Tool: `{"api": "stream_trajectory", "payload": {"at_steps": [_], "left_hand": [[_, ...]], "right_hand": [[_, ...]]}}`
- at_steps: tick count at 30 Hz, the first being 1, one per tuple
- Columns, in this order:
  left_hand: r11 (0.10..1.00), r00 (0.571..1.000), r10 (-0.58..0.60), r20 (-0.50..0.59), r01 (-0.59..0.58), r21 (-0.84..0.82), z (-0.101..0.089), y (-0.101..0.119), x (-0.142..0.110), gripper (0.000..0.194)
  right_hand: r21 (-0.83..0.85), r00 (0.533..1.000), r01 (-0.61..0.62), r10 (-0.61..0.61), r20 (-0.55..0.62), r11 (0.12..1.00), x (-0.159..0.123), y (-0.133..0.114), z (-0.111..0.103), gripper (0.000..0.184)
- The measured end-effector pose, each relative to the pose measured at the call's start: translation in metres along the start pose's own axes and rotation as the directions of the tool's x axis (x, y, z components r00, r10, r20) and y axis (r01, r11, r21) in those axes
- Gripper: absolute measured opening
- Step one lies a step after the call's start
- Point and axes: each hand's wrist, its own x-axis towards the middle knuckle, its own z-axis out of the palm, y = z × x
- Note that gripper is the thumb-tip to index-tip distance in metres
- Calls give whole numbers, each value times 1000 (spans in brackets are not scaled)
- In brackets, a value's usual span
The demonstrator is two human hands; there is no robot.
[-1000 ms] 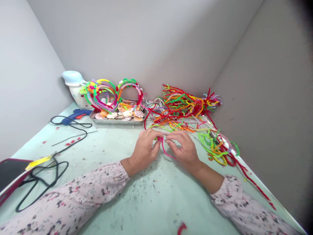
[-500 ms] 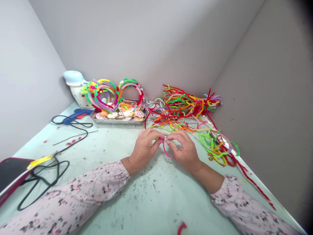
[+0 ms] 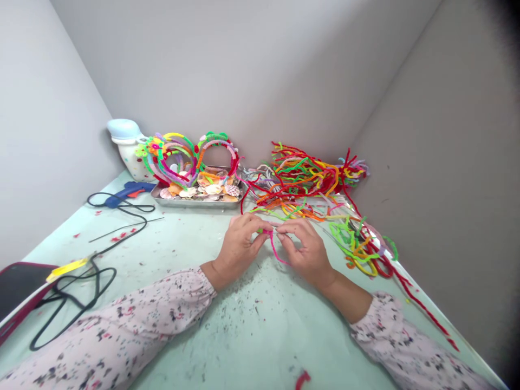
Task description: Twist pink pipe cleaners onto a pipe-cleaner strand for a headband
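Note:
My left hand point(image 3: 242, 242) is closed, with thumb and fingertips pinching a pink pipe cleaner point(image 3: 276, 250). A bit of green shows at those fingertips. From the pinch the pink strand hangs down and curves toward my right hand point(image 3: 307, 250). That hand is closed too, its thumb and forefinger meeting on a thin greyish piece that spans the small gap between the hands. What this piece is, I cannot make out. Both hands are just above the pale green table covering point(image 3: 244, 325), in front of the heap of pipe cleaners point(image 3: 309, 173).
A metal tray point(image 3: 195, 203) of seashells stands at the back, with colourful pipe-cleaner headbands point(image 3: 217, 138) on it. At left are a blue glue gun point(image 3: 125, 193), black cord point(image 3: 97, 287), a white container point(image 3: 134, 157) and a dark tablet-like object point(image 3: 24, 284). Green pipe cleaners point(image 3: 345, 235) lie right.
My hands keep almost the same pose. The greyish piece between the fingertips shows a little more now, and the view has shifted very slightly.

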Motion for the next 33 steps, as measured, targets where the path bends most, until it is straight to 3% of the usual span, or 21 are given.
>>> {"api": "stream_trajectory", "payload": {"at_steps": [33], "left_hand": [[998,998,53,32,-52,-40,0,-8,2,8]], "right_hand": [[126,988,-136,125,92,983,2,2,-2,9]]}}
